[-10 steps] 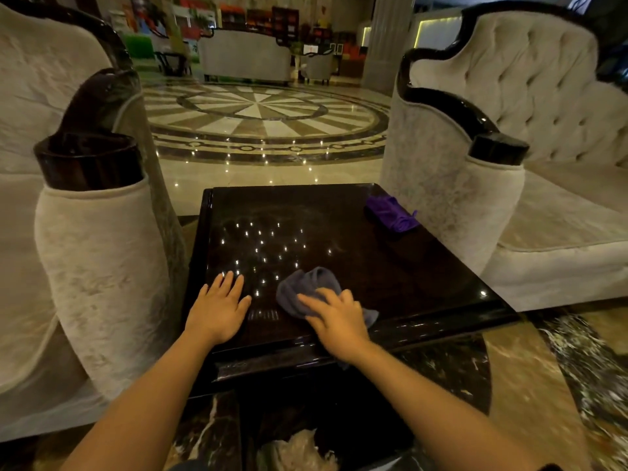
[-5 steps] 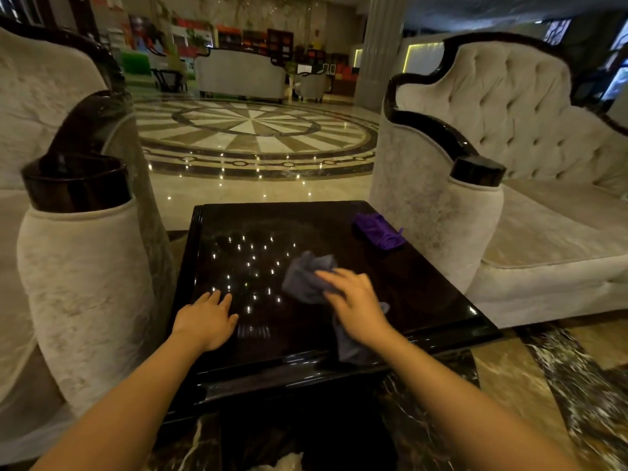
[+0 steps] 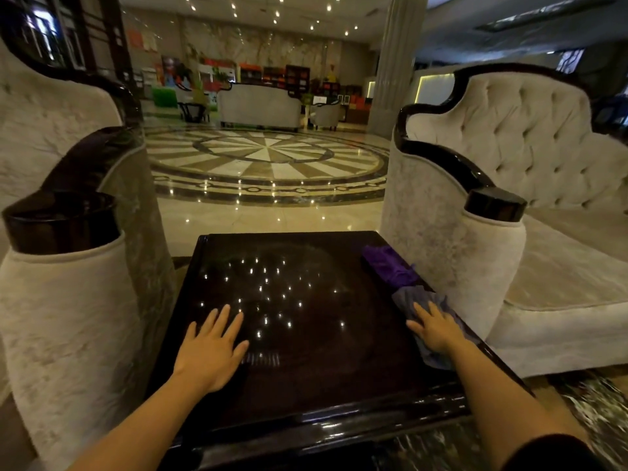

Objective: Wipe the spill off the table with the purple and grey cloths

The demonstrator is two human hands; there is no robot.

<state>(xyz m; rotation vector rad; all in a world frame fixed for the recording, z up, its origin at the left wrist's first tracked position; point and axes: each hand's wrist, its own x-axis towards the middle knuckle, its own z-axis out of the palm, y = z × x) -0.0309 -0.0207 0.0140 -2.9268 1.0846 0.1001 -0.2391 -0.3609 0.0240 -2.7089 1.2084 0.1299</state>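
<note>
2 cloths lie on the dark glossy tabletop (image 3: 306, 368), both along its right edge. The purple cloth (image 3: 387, 266) is bunched at the far right corner, and the grey cloth (image 3: 407, 300) sits just nearer, its far end touching or overlapping the purple one; its near end trails toward the tabletop's right edge.

2 bare hands are in view. The right hand (image 3: 433, 326) lies flat on the grey cloth with fingers spread, pressing it down rather than clutching it. The left hand (image 3: 210, 348) rests palm down on the bare tabletop at the near left, fingers extended and holding nothing. The 2 hands are well apart, with an open stretch of polished surface between them that mirrors many small ceiling lights. A spill cannot be made out among those reflections.

2 pale upholstered sofas flank the tabletop. The left sofa's arm (image 3: 68, 317) stands close against the left side, and the right sofa's arm (image 3: 452, 266) crowds the right edge just beside both cloths. Each arm carries a dark rounded wooden cap.

Beyond the tabletop a marble floor (image 3: 268, 164) shows 1 large round inlaid pattern. 1 more pale sofa (image 3: 258, 107) stands far back, and 1 column (image 3: 394, 62) rises at the right.
</note>
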